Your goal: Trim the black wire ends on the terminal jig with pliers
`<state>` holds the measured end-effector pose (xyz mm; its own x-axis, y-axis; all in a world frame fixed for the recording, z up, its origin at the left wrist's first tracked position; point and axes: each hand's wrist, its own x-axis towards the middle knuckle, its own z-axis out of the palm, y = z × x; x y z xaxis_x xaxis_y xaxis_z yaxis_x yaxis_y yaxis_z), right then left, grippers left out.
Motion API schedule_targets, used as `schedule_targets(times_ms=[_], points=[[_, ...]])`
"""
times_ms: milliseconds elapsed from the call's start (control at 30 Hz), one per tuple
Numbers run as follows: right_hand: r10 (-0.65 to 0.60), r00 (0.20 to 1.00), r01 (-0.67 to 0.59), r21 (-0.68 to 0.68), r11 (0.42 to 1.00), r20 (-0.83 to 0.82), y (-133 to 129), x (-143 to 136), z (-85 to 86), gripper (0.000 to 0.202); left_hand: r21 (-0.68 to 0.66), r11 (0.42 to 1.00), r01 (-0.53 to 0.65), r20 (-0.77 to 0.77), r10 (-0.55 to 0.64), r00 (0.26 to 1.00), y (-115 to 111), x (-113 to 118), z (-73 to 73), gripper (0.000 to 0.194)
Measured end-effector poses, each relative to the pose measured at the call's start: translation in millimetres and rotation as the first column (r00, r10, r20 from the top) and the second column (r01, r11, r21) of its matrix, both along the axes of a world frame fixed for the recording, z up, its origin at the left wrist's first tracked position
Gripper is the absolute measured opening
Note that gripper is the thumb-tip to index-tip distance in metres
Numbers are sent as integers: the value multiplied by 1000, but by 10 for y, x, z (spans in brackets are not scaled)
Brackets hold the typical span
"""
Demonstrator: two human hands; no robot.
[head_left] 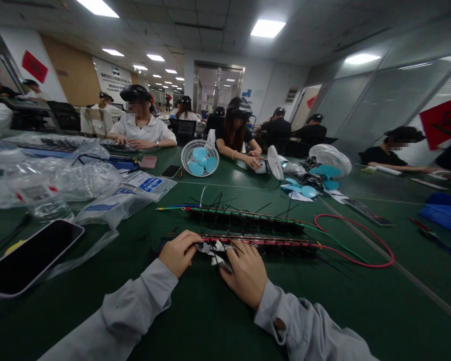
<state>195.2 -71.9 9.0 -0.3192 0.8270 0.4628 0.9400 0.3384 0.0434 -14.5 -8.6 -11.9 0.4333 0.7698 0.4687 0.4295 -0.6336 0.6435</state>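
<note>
Two long black strips lie side by side on the green table, with black cable ties sticking out. The far strip carries a green wire; the near strip carries a red wire. My left hand is closed at the left part of the near strip, fingertips bent onto it. My right hand is closed farther right, its fingers curled over the same strip. Between both hands is a crumpled white and silvery piece, too blurred to name. A white flap of it shows by my right thumb.
A phone, a plastic bottle and clear bags lie to the left. Fans with blue blades stand farther back. A red cable loop lies to the right. Two co-workers sit across the table.
</note>
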Motion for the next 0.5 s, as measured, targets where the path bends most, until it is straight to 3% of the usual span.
schedule_targets(times_ms=[500], points=[[9,1000,-10,50,999,27,9,2,4,25,20,1000,-4,9,4,1000,-5,9,15,26]])
